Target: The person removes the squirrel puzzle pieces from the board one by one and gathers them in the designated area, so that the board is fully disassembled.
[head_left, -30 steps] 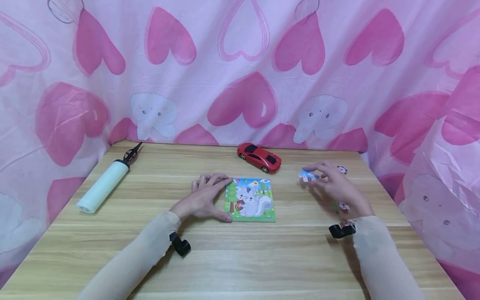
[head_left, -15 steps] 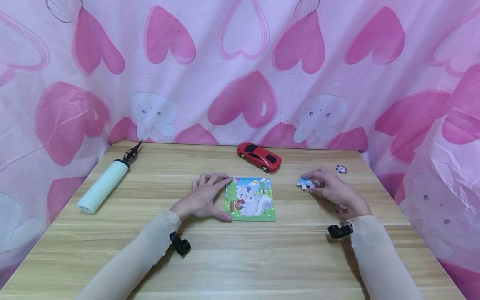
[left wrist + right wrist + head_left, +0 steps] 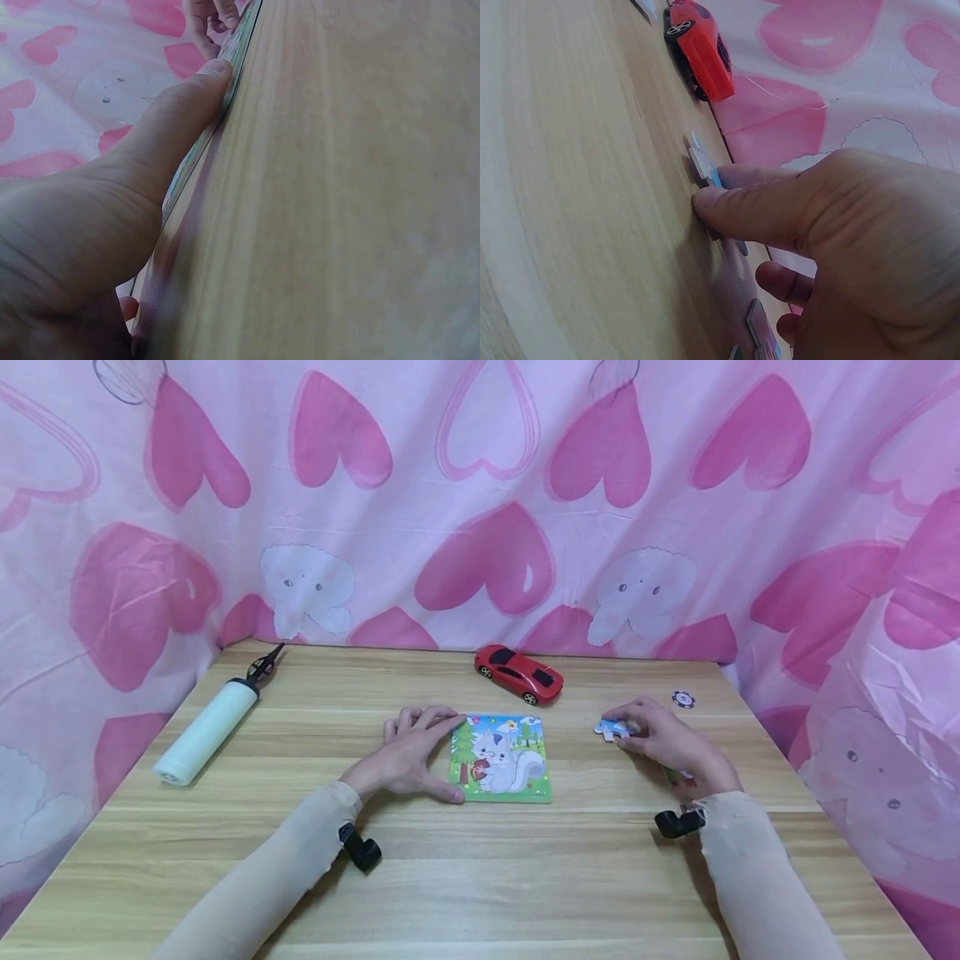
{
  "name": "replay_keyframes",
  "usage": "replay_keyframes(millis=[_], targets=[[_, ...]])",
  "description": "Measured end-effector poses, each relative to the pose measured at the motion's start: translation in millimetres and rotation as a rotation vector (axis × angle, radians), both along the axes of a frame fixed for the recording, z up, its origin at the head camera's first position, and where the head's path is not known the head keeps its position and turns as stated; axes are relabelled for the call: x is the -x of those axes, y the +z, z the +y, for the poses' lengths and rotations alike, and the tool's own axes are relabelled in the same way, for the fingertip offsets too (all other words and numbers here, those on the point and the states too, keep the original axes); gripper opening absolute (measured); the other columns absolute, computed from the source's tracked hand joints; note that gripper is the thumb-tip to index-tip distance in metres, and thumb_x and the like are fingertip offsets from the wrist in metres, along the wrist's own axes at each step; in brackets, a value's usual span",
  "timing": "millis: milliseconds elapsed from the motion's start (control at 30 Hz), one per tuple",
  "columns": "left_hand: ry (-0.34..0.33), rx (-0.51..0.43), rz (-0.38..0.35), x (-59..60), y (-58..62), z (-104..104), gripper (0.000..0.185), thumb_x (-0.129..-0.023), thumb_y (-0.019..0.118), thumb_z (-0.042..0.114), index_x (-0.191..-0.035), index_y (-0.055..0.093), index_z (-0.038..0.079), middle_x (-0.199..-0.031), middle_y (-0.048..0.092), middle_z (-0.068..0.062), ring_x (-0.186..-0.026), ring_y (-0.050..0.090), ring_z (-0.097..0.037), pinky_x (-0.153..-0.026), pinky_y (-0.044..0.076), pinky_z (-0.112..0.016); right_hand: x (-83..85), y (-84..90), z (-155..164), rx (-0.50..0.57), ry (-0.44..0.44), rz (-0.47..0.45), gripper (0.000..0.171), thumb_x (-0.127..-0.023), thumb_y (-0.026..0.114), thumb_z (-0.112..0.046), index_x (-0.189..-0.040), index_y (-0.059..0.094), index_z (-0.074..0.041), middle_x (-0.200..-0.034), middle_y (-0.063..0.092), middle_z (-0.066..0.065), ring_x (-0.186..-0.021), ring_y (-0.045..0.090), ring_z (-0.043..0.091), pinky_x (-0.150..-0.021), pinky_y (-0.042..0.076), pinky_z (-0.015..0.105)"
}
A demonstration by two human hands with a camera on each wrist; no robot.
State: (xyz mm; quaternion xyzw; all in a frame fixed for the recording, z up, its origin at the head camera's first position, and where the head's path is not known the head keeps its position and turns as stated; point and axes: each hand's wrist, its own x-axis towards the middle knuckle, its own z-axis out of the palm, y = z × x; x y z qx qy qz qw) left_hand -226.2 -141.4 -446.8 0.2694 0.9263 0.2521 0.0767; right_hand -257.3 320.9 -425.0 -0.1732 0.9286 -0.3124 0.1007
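Pinching a blue-and-white jigsaw piece between thumb and fingers, the right hand is low at the desk, to the right of a square squirrel puzzle; whether the piece touches the wood I cannot tell. The puzzle lies flat, its left side flanked by the left hand, which grasps nothing, spread with the thumb at the near corner and a finger at the far one. More colourful pieces lie by the right wrist, partly covered by it. A small round black-and-white disc lies beyond the right hand. Behind the puzzle, off the line between it and the held piece, sits a red toy sports car. Well apart at the left is a pale balloon pump with a black nozzle. A pink heart-patterned curtain hangs behind the desk.
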Motion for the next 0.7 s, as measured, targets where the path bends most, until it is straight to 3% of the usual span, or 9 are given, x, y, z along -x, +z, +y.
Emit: replay_keyframes(millis=[700], targets=[[0.002,0.016,0.007,1.0,-0.9,0.1,0.127,-0.075,0.095,0.073,-0.175,0.037,0.021,-0.177,0.031,-0.005,-0.149,0.026,-0.042,-0.104,0.026,-0.055,-0.8,1.6,-1.4,-0.007,-0.014,-0.021,0.047,-0.107,0.073,-0.006,-0.153,0.069,-0.014,-0.148,0.054,0.019,-0.12,0.042,0.035,-0.095,0.04,0.046]])
